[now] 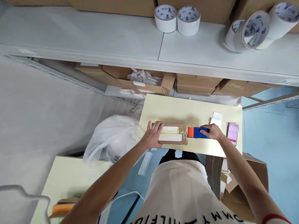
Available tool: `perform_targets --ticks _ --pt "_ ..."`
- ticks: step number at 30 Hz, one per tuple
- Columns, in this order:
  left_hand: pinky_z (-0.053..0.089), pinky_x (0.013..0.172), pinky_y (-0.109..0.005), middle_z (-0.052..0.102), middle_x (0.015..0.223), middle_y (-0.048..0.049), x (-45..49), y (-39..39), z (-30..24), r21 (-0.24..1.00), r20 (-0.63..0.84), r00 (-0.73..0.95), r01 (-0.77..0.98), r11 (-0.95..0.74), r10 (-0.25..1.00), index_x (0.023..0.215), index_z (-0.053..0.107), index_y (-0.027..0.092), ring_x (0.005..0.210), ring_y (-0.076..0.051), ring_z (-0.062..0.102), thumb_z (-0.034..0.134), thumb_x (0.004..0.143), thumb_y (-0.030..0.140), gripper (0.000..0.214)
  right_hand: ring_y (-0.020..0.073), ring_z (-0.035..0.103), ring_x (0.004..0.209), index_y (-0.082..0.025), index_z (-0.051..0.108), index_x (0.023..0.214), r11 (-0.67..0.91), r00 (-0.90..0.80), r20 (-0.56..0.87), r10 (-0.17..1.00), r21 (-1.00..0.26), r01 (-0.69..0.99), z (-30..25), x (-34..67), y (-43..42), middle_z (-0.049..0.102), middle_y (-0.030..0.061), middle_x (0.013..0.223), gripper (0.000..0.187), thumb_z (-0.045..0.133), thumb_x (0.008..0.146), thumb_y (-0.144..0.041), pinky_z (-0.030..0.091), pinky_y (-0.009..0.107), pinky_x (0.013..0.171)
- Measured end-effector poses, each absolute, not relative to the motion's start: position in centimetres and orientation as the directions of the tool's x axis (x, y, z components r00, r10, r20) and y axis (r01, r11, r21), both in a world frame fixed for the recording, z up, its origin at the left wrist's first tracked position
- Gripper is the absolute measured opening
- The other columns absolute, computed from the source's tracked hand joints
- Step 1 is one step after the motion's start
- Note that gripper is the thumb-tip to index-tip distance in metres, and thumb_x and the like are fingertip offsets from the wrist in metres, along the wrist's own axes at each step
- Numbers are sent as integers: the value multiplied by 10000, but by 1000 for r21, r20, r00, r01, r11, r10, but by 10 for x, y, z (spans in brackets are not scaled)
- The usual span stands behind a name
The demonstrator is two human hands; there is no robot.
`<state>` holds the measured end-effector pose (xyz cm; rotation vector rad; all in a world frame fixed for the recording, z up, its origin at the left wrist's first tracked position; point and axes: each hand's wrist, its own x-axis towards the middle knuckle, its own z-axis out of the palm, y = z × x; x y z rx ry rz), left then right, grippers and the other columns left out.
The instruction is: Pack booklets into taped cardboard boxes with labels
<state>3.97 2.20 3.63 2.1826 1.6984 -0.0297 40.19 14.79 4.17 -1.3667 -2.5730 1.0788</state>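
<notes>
A small cardboard box (171, 142) lies on the pale yellow table, with two light strips on top and shiny clear tape at its right end. My left hand (153, 135) grips the box's left end, fingers over the top. In my right hand (212, 131) is a blue tape dispenser (198, 133) with an orange front, its front end right beside the taped end of the box. My thumb lies on the blue body; the other fingers are partly hidden.
White cards (217, 117) and a phone (232, 134) lie on the table (187, 105) at right. Tape rolls (188, 25) stand on the grey shelf (105, 37). A translucent plastic bag (109, 133) bulges at left. An open carton (254, 177) stands below right.
</notes>
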Motion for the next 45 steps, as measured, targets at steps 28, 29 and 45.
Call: perform_targets --ticks 28,29,45 --pt "34 1071 -748 348 1552 -120 173 54 39 283 -336 369 917 -281 867 1095 699 239 1396 -485 222 722 673 440 468 293 718 746 -136 732 837 545 -577 -510 638 -230 806 51 332 117 738 190 782 205 567 885 -249 510 371 635" --pt "36 1071 -750 349 1552 -118 175 55 40 279 -343 362 920 -274 867 1083 704 243 1395 -484 223 738 659 463 479 288 718 751 -136 725 877 554 -579 -525 624 -225 802 51 336 115 741 184 792 206 555 893 -252 508 364 634" --pt "64 1135 -664 163 1597 -230 107 20 13 402 -120 -13 914 60 993 1473 350 119 1481 -410 54 420 930 449 639 297 602 1053 -171 269 1501 307 -367 -164 916 -305 902 -64 407 5 631 171 1156 705 403 824 -29 533 436 824"
